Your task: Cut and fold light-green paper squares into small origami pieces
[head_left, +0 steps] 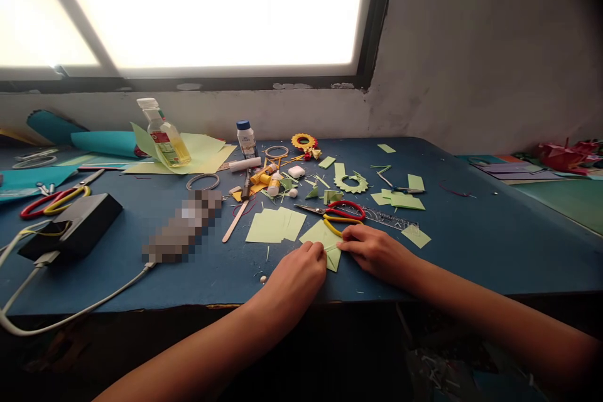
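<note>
Close to the table's front edge, my left hand [302, 271] and my right hand [379, 252] meet at a small light-green paper [333, 260] with folds in it. My left fingers are closed on its left side; the right thumb and fingers pinch its right edge. Under and behind it lies another green sheet [315, 232]. Scissors [346, 210] with red and yellow handles rest just beyond my right fingers. Several flat green paper pieces [264, 226] lie left of them. A clear ruler [391, 218] stretches out behind my right hand.
Farther back are a toothed green paper ring [351, 183], a yellow ring [304, 140], glue bottles [274, 184] and a blue-capped bottle [245, 138]. To the left are a wooden stick [234, 223], a black box [75, 226], a white cable [94, 317] and more scissors [51, 200].
</note>
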Demonstrator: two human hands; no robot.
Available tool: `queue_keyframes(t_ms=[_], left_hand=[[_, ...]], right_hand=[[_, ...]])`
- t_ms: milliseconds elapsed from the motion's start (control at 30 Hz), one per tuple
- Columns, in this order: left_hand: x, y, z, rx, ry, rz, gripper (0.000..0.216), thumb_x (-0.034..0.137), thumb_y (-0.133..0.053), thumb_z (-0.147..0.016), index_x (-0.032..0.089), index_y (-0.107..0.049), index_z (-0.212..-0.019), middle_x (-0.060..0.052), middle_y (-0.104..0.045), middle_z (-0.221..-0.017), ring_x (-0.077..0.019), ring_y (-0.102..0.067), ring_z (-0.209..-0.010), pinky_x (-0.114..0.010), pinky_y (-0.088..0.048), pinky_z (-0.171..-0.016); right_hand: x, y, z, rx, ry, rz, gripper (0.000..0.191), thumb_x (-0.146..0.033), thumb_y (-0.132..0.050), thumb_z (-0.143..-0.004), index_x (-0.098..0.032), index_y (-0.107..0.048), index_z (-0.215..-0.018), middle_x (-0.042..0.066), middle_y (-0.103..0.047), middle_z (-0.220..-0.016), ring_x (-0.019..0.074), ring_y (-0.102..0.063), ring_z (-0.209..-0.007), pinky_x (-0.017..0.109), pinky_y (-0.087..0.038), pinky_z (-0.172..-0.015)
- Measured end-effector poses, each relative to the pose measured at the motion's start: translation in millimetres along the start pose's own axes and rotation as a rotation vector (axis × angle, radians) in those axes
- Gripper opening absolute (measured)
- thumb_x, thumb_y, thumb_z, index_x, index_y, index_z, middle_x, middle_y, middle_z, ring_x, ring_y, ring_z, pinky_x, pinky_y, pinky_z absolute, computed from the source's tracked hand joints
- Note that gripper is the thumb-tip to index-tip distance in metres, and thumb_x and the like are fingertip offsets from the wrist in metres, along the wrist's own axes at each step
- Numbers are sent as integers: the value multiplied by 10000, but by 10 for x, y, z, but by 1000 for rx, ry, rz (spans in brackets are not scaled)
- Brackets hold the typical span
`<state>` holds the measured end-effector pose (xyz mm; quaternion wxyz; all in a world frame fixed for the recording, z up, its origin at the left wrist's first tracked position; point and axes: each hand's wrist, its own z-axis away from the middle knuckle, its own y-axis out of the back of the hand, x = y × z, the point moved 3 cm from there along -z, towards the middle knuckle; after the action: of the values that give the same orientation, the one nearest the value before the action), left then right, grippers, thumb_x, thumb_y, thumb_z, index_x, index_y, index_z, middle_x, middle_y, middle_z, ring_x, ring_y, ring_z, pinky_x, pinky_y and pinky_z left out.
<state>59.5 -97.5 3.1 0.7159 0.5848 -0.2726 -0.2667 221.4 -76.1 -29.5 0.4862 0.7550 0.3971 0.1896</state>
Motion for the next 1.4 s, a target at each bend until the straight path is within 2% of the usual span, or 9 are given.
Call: queue_keyframes(t_ms=[167,467,667,833,933,1033,1133,1233,1400], left_hand=[[-9,12,15,47,-13,34,349,50,-369,-900,69,-509,-1219,-151,-563,-1143,-220,-525,-1053,-310,-446,-913],[-20,-67,-20,88,-61,-3,300,47,-381,-889,76,-579,-1112,-141,-585,-1046,-220,-557,-944,-334,-478,-865],[-18,-80,-27,65,-75,-79,268,74,-409,-888,68,-591,-1083,-129,-593,-1026,-233,-561,-920,-338,-496,-830],[-3,-40,-49,15,-76,-118,291,65,-428,-875,59,-578,-1124,-130,-611,-1026,-245,-571,-942,-343,-494,-834],[-7,-28,-65,9,-77,-133,322,53,-423,-869,48,-545,-1167,-144,-620,-1032,-256,-581,-946,-350,-493,-820],[-45,-40,-36,23,-50,-76,348,39,-425,-857,64,-510,-1193,-143,-637,-1030,-254,-605,-944,-342,-492,-807],[-118,-74,37,36,62,-19,343,47,-411,-850,122,-500,-1173,-111,-676,-876,-248,-657,-813,-325,-502,-699],[-126,-87,81,39,78,-32,343,55,-409,-837,161,-509,-1147,-110,-681,-835,-258,-671,-750,-323,-492,-632],[-96,10,-18,34,102,-81,248,116,-392,-869,144,-617,-969,-112,-677,-735,-248,-672,-687,-308,-487,-612]], right_hand=[[27,31,8,42,-106,-114,223,-123,-474,-852,-162,-669,-952,88,-629,-926,186,-613,-855,305,-526,-767],[-1,22,-8,-22,-54,-61,234,-138,-474,-853,-170,-679,-962,88,-629,-906,197,-605,-837,323,-530,-753],[-44,38,-26,-84,30,50,245,-156,-434,-902,-144,-667,-977,107,-633,-935,207,-611,-861,328,-536,-754],[-87,34,-63,-147,147,166,332,-91,-384,-908,-176,-625,-1120,118,-632,-1080,218,-613,-918,352,-527,-758],[-87,25,-79,-167,167,181,355,-86,-394,-902,-197,-622,-1151,114,-637,-1055,212,-606,-897,345,-516,-747],[-53,41,-52,-152,116,159,332,-121,-424,-896,-214,-652,-1118,108,-636,-987,207,-585,-869,338,-507,-751],[-8,72,21,-133,25,146,312,-148,-446,-884,-223,-679,-1077,96,-626,-949,206,-568,-845,331,-503,-735],[6,106,73,-129,-49,152,304,-152,-456,-869,-229,-698,-1038,89,-616,-926,202,-562,-803,327,-495,-700],[-2,146,-12,-183,-196,-28,210,-204,-531,-839,-194,-699,-966,71,-607,-942,186,-590,-825,300,-484,-723]])
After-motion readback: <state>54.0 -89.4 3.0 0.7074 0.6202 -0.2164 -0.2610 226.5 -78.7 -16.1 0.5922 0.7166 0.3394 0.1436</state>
